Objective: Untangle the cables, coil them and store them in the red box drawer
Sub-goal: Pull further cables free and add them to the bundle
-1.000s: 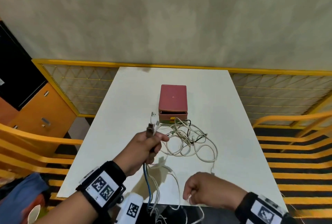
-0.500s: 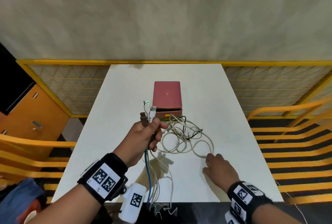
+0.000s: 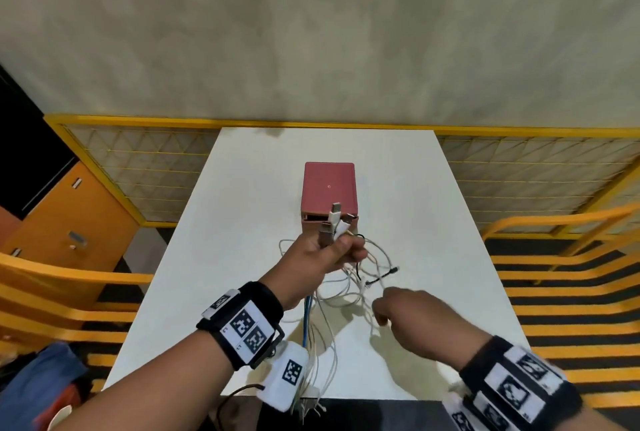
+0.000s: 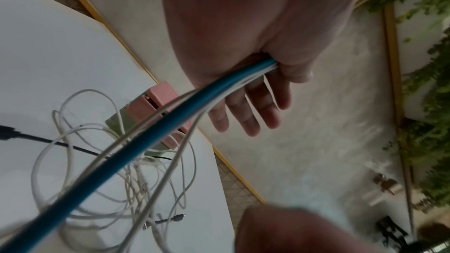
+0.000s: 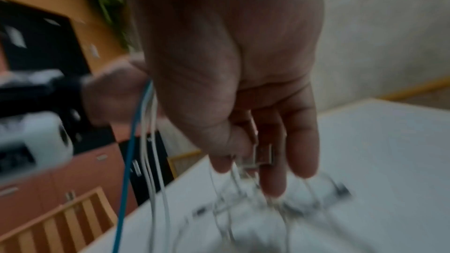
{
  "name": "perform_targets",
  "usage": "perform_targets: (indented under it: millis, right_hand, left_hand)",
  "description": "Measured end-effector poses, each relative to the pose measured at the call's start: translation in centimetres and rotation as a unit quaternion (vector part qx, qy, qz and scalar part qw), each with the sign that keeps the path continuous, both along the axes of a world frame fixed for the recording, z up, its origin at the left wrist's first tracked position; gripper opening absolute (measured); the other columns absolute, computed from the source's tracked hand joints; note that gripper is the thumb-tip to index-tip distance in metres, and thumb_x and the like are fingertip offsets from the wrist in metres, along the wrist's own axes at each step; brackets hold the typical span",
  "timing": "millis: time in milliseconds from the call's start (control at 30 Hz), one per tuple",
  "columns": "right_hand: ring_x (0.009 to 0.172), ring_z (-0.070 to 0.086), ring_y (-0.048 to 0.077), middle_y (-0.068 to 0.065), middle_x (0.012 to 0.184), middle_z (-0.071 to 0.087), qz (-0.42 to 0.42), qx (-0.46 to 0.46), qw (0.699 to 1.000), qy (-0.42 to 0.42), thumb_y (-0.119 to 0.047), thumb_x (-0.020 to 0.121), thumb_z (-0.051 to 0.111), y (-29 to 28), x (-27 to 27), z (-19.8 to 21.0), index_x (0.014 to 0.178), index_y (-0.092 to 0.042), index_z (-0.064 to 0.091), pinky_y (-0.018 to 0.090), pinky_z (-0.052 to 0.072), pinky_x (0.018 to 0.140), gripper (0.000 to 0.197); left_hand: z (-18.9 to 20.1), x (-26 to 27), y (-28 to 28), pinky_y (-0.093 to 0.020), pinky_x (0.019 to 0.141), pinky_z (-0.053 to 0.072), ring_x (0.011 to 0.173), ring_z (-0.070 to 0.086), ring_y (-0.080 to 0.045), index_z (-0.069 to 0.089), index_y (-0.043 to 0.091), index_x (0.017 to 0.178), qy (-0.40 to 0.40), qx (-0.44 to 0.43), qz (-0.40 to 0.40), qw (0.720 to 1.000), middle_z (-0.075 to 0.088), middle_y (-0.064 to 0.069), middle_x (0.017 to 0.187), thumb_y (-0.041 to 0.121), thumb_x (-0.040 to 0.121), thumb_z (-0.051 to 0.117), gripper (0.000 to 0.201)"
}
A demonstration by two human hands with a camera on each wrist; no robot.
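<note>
A red box [image 3: 329, 188] stands mid-table, its drawer [image 3: 313, 219] slightly open toward me. My left hand [image 3: 332, 250] grips a bundle of cable ends just in front of it, the USB plugs [image 3: 335, 223] sticking up above the fist. A blue cable [image 3: 307, 320] and white ones hang from that hand over the table's near edge; the left wrist view shows the blue cable [image 4: 146, 151] leaving the palm. Loose white and black cables [image 3: 363, 278] lie tangled on the table. My right hand [image 3: 379, 309] hovers over them, pinching a metal plug [image 5: 264, 154].
The white table [image 3: 242, 223] is backed by a yellow mesh railing [image 3: 156, 171]. Yellow slatted chairs [image 3: 571, 275] stand on both sides. An orange cabinet [image 3: 69, 216] is at the left and a blue cloth [image 3: 41, 382] lies low on the left.
My left hand carried the cable ends right and forward, up to the box front. My right hand left the tangle's far right edge, drew back toward me and lifted with a plug.
</note>
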State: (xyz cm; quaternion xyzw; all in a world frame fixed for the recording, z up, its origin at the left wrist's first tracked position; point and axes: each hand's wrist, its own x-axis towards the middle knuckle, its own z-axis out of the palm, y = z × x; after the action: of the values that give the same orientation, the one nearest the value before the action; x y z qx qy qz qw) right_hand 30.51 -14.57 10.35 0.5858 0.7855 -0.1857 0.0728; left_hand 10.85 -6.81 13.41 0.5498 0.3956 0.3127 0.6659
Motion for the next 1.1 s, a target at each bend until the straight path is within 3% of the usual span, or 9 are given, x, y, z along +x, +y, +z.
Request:
perform_targets:
  millis: [133,233,367,500,700,767,900,1033,1100]
  right_hand:
    - [0.079,0.059,0.013,-0.007,0.089,0.067,0.017,0.045,0.986,0.158,-0.008,0.081,0.053,1.1,-0.2,9.0,0.095,-0.025,0.059,0.029,0.048,0.072,0.023]
    - [0.068,0.064,0.008,-0.006,0.074,0.069,-0.065,0.08,0.958,0.269,-0.007,0.079,0.064,2.3,0.3,12.4,0.085,-0.024,0.064,0.028,0.052,0.064,0.019]
    - [0.059,0.062,0.006,-0.003,0.07,0.068,-0.139,0.113,0.911,0.371,-0.006,0.081,0.072,3.6,0.3,13.0,0.077,-0.027,0.066,0.027,0.051,0.058,0.022]
    - [0.065,0.062,0.008,-0.008,0.075,0.066,-0.16,0.143,0.881,0.421,-0.003,0.078,0.073,4.3,-0.6,12.3,0.084,-0.027,0.07,0.025,0.053,0.064,0.025]
    - [0.066,0.062,0.014,0.008,0.08,0.066,-0.276,0.165,0.78,0.537,-0.012,0.084,0.072,4.5,-1.3,10.3,0.089,-0.016,0.064,0.028,0.049,0.055,0.01]
    - [0.058,0.058,0.019,0.012,0.073,0.063,-0.348,0.078,0.736,0.575,-0.024,0.093,0.062,4.0,-1.2,8.8,0.08,-0.01,0.06,0.029,0.045,0.047,0.019]
    - [0.044,0.042,0.013,0.005,0.061,0.06,-0.409,-0.253,0.684,0.549,-0.051,0.099,0.041,2.3,-3.2,4.8,0.082,-0.01,0.067,0.022,0.029,0.042,0.051]
    - [0.048,0.037,0.011,-0.001,0.062,0.053,-0.434,-0.345,0.561,0.614,-0.06,0.093,0.042,3.0,-5.5,3.2,0.077,-0.021,0.073,0.021,0.022,0.048,0.052]
    - [0.047,0.041,0.01,-0.005,0.056,0.054,-0.434,-0.354,0.536,0.631,-0.056,0.092,0.047,3.8,-6.4,3.7,0.064,-0.021,0.067,0.023,0.027,0.051,0.049]
  left_hand:
    - [0.4,2.2,-0.6,-0.046,0.098,0.051,0.094,0.064,-0.026,0.072,0.017,0.098,-0.036,-0.005,-0.067,0.997,0.066,-0.019,0.101,0.031,0.099,0.054,0.022]
    - [1.2,3.3,-1.1,-0.046,0.093,0.054,0.09,0.069,-0.029,0.07,0.015,0.1,-0.091,-0.057,-0.055,0.993,0.071,-0.015,0.1,0.038,0.096,0.055,0.028]
    - [2.3,3.8,-1.3,-0.042,0.081,0.06,0.086,0.074,-0.034,0.057,-0.006,0.124,-0.169,-0.116,-0.053,0.977,0.073,-0.021,0.097,0.034,0.101,0.039,0.048]
    - [2.8,3.2,-1.5,-0.037,0.076,0.059,0.083,0.073,-0.033,0.062,0.0,0.112,-0.157,-0.09,-0.068,0.981,0.074,-0.02,0.091,0.032,0.104,0.035,0.042]
    - [2.5,2.4,-1.5,-0.039,0.079,0.058,0.082,0.074,-0.029,0.063,0.005,0.096,-0.135,-0.048,-0.031,0.989,0.073,-0.009,0.078,0.027,0.102,0.045,0.028]
    - [2.6,1.6,-1.0,-0.038,0.075,0.059,0.078,0.073,-0.029,0.061,0.006,0.091,-0.134,-0.047,0.02,0.99,0.07,-0.009,0.073,0.027,0.101,0.043,0.029]
    - [2.7,0.2,-0.2,-0.032,0.065,0.058,0.07,0.069,-0.028,0.061,0.005,0.086,-0.15,-0.047,0.065,0.985,0.064,-0.012,0.07,0.024,0.103,0.04,0.033]
    - [2.2,-0.2,-0.9,-0.033,0.058,0.051,0.061,0.062,-0.027,0.059,0.004,0.085,-0.168,-0.06,0.075,0.981,0.058,-0.012,0.064,0.03,0.098,0.046,0.031]
    - [1.7,-0.4,-1.5,-0.031,0.054,0.051,0.052,0.058,-0.025,0.056,0.003,0.082,-0.184,-0.082,0.075,0.977,0.052,-0.011,0.057,0.028,0.099,0.045,0.032]
